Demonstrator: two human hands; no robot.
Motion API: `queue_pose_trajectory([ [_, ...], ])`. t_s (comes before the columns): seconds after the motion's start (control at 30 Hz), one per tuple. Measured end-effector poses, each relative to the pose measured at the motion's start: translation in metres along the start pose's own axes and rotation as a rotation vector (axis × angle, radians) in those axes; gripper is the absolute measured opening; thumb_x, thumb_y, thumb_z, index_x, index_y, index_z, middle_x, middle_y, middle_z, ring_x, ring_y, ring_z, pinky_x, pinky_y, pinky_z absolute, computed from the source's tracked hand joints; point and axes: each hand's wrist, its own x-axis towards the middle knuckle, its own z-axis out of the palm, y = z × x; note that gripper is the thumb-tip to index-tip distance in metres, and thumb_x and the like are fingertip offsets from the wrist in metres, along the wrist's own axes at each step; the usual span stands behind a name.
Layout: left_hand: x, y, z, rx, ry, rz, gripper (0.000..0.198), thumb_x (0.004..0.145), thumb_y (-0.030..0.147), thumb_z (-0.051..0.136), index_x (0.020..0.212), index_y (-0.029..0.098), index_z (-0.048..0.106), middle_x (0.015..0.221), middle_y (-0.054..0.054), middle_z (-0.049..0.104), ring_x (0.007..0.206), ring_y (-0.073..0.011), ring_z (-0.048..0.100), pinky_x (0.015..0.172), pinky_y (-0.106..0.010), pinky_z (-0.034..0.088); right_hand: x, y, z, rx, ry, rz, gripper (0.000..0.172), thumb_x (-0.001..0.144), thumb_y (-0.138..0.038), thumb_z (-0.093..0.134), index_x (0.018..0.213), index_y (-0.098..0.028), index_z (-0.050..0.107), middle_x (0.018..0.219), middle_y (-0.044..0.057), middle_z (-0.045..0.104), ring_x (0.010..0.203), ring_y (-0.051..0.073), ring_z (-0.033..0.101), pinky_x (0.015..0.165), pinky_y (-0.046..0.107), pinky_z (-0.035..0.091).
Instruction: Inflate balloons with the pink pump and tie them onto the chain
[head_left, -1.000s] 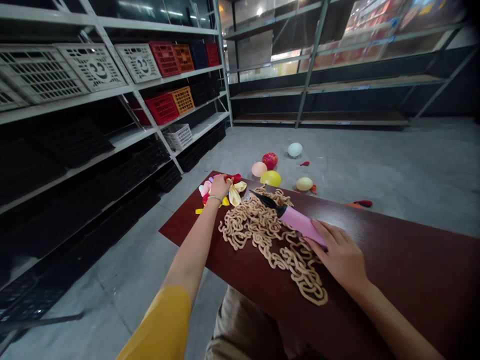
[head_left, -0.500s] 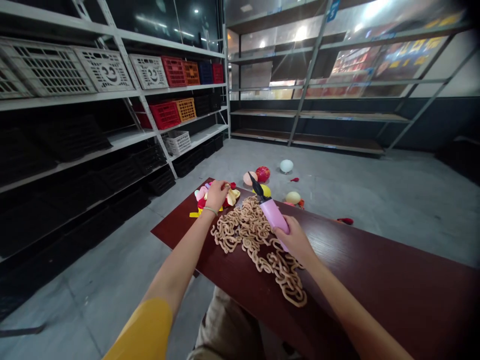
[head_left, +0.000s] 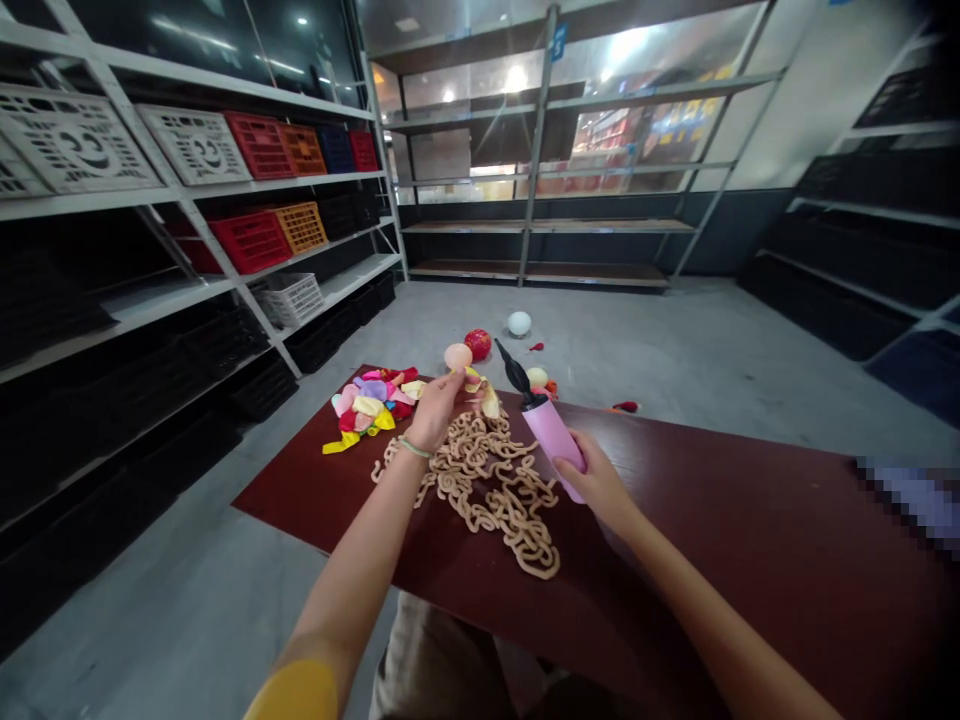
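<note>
My left hand is closed on a pale yellow deflated balloon above the far edge of a tan rope-like coil. My right hand grips a pink hand pump with a black nozzle, which tilts up and to the left, its tip a little right of the balloon. To the left of my left hand, a pile of colourful deflated balloons lies on the dark red table.
On the floor beyond the table are a white balloon, a red balloon and a peach balloon. Shelves with crates stand at the left, and metal racks at the back. A blurred purple item lies at the table's right edge.
My left hand has moved right, away from the balloon pile, with a pale yellow balloon in its fingers, closer to the pump. The view has turned to the right.
</note>
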Motion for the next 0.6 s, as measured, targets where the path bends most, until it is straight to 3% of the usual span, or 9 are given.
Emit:
queue_pose_trajectory([
  [0.13, 0.003, -0.036, 0.026, -0.171, -0.096, -0.13, 0.023, 0.082, 0.028, 0.073, 0.098, 0.012, 0.068, 0.09, -0.008, 0.072, 0.079, -0.013, 0.07, 0.075, -0.024, 0.058, -0.012, 0.013, -0.006, -0.013, 0.074, 0.031, 0.039, 0.081, -0.037, 0.056, 0.116, -0.02, 0.057, 0.107, 0.008, 0.062, 0.099, 0.025, 0.059, 0.089, 0.043, 0.05],
  [0.23, 0.001, -0.053, 0.031, -0.261, -0.116, -0.166, 0.033, 0.082, 0.02, 0.073, 0.114, 0.016, 0.064, 0.093, -0.005, 0.072, 0.082, -0.0114, 0.07, 0.08, -0.025, 0.058, -0.017, 0.019, -0.005, -0.036, 0.084, 0.05, 0.038, 0.081, -0.034, 0.057, 0.116, -0.02, 0.056, 0.107, 0.007, 0.062, 0.1, 0.024, 0.059, 0.089, 0.042, 0.05],
  [0.33, -0.005, -0.061, 0.028, -0.293, -0.128, -0.224, 0.038, 0.082, 0.016, 0.07, 0.12, 0.016, 0.063, 0.097, -0.006, 0.072, 0.086, -0.0122, 0.071, 0.084, -0.026, 0.058, -0.019, 0.022, -0.004, -0.041, 0.064, 0.046, 0.038, 0.082, -0.032, 0.057, 0.118, -0.022, 0.055, 0.111, 0.007, 0.06, 0.103, 0.024, 0.058, 0.092, 0.041, 0.049],
  [0.6, -0.011, -0.065, 0.018, -0.425, -0.115, -0.365, 0.033, 0.08, 0.002, 0.055, 0.107, 0.018, 0.067, 0.091, -0.004, 0.071, 0.097, -0.0137, 0.07, 0.103, -0.033, 0.052, -0.021, 0.022, -0.007, -0.051, 0.055, 0.04, 0.039, 0.082, -0.031, 0.057, 0.12, -0.022, 0.053, 0.112, 0.008, 0.058, 0.104, 0.025, 0.057, 0.092, 0.042, 0.048],
])
